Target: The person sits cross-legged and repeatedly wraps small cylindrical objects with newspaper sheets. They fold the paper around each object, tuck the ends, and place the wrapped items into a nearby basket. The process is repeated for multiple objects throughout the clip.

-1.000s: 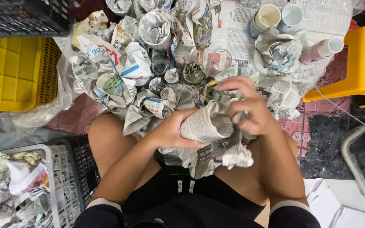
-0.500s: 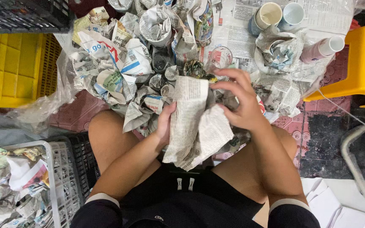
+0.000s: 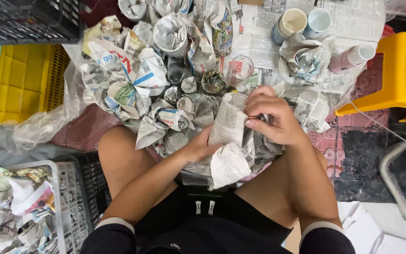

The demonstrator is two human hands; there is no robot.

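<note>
A heap of newspaper-wrapped items was spread on the floor ahead of the knees, w/ a yellow crate at left, a yellow stool at right and cups beyond. A newspaper sheet was held upright over the lap, its long axis running roughly toward/away from the body, lower end crumpled and hanging. It lay betw. both hands: the left hand was pressed against its left side from below, while the right hand was clenched on its upper right edge. Whatever was inside was hidden by paper.

Both hands grip newspaper bundle btwn knees.
</note>
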